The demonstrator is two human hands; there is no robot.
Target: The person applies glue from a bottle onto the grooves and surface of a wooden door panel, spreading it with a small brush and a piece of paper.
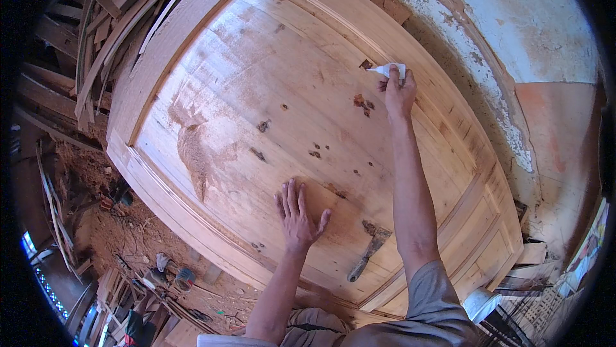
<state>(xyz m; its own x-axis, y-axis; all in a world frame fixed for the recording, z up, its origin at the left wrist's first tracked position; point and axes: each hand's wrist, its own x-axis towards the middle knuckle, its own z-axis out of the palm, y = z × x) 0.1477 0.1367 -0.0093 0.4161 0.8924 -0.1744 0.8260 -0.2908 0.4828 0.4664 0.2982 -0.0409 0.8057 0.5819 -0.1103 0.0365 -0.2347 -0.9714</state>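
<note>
A large wooden door panel (308,109) with a raised frame lies flat before me. My right hand (400,95) reaches to its far right part, fingers closed around a small white squeeze bottle (398,69). The bottle's narrow tip points left at a dark hole (366,64) in the wood; whether they touch I cannot tell. Just below is a reddish-brown patch (364,104). My left hand (298,222) rests palm down with fingers spread on the panel's near part, holding nothing. Between my forearms lies a scraper (371,251) with a broad blade.
Sawdust (196,154) is heaped on the panel's left part. Scrap wood strips (96,39) pile up beyond its left edge. Sawdust and loose items cover the floor (135,231) at lower left. A white container (480,303) stands by the near right corner.
</note>
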